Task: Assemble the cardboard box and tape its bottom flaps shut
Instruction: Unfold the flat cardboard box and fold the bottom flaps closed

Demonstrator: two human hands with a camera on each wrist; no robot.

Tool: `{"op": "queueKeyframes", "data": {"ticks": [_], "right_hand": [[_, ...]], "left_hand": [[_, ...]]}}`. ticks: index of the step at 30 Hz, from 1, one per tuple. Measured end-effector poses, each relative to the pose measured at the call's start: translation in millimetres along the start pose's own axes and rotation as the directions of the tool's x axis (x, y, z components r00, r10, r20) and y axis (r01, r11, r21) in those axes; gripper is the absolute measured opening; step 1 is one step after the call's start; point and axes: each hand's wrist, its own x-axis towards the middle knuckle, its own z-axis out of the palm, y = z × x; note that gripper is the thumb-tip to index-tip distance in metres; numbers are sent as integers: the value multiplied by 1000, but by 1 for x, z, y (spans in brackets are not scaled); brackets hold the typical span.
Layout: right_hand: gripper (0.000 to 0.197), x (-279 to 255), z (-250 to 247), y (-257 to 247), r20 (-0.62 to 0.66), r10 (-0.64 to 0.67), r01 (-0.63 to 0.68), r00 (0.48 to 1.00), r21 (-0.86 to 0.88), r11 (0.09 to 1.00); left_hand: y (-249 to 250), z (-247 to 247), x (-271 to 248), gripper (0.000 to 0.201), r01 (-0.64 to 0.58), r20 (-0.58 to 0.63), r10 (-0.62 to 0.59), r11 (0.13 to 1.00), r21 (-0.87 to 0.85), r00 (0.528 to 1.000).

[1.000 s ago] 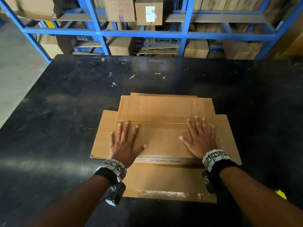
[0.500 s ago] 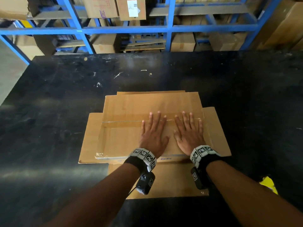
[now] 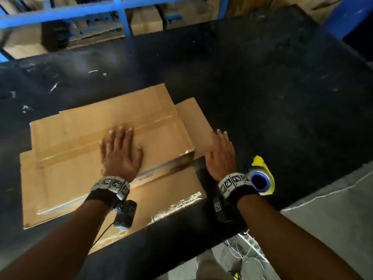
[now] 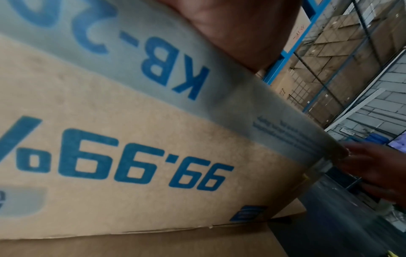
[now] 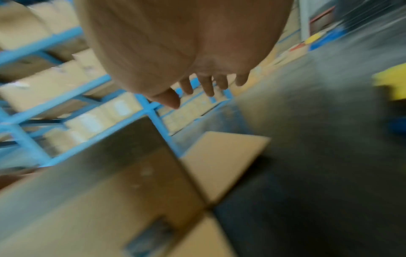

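Note:
The brown cardboard box [image 3: 80, 138] stands upside down on the black table [image 3: 262, 87], its bottom flaps folded shut with clear tape along the seam; its other flaps lie spread flat around it. My left hand [image 3: 119, 152] lies flat, fingers straight, on the taped bottom near the right end. Blue print shows on the box side [image 4: 131, 165] in the left wrist view. My right hand [image 3: 220, 154] hovers open, fingers straight, off the box's right end above the side flap [image 3: 193, 122]. A yellow tape dispenser [image 3: 261, 176] with a blue-cored roll lies just right of my right wrist.
Blue steel racks [image 3: 121, 9] stacked with cardboard boxes stand behind the table. The table's near right edge [image 3: 302, 199] drops to a grey floor with loose wires. Small white scraps [image 3: 53, 86] dot the far left of the table.
My right hand has slid off the box top to the right, past its end, toward the tape dispenser. My left hand stays flat on the taped seam. The head view swung right.

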Motion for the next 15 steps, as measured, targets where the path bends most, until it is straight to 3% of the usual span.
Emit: {"op": "queueKeyframes", "data": {"ticks": [3,5,9,11,15], "right_hand": [[73,-25,-27,69,-170,175,-178,970,1,984],[77,-40,-42,109,-202,300,-314,932,-42,948],[92,-55,-45,167,24,582,-576,813,-116,809],[80,-56,-38,181,101,609,-599,787,-117,792],[44,-47,-35,193,67,647,-642,759,-82,762]], "left_hand": [[6,-1,0,67,-7,-3,7,1000,-2,1000],[7,-2,-1,68,-3,4,3,1000,3,1000],[11,-4,-2,69,0,-3,0,1000,23,1000],[11,-3,-1,69,2,0,-2,999,36,1000],[9,0,0,68,11,-18,-10,998,64,1000]]}}
